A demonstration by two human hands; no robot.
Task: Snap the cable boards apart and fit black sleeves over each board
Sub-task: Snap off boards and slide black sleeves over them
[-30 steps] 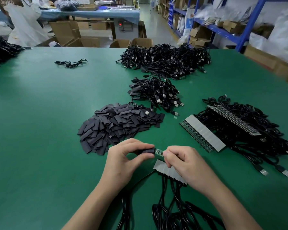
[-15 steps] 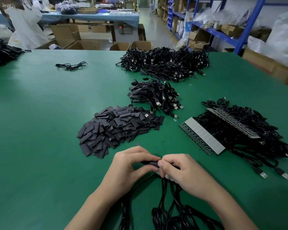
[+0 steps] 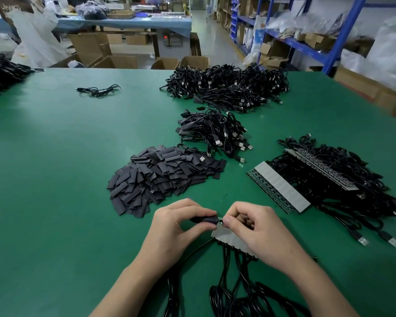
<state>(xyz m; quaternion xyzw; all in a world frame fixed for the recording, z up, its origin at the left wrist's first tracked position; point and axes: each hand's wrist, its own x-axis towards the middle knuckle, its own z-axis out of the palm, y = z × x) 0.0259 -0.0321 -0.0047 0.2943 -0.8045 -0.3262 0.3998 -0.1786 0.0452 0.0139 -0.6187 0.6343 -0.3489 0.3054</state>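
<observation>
- The sleeve pile (image 3: 160, 177) lies just beyond the hands, finished cables (image 3: 215, 133) farther off and unbroken strips (image 3: 281, 186) to the right, likely laid out for short reaches.
- The left hand (image 3: 174, 227) pinches a black sleeve (image 3: 205, 219). The right hand (image 3: 258, 229) pinches the board (image 3: 220, 219) end above the near strip (image 3: 226, 236), probably steadying it for sliding.
- Green table (image 3: 55, 156); warehouse shelving (image 3: 295, 42) behind.

head view | looks forward-down | near hands | over green table (image 3: 55, 179)

Two hands (image 3: 176, 227) (image 3: 256, 229) show. Three board strips (image 3: 281, 188) (image 3: 322, 170) (image 3: 229, 239), four cable piles (image 3: 229, 88) (image 3: 215, 131) (image 3: 343, 186) (image 3: 2, 72), one sleeve heap (image 3: 160, 179) and one loose cable (image 3: 98, 90).
</observation>
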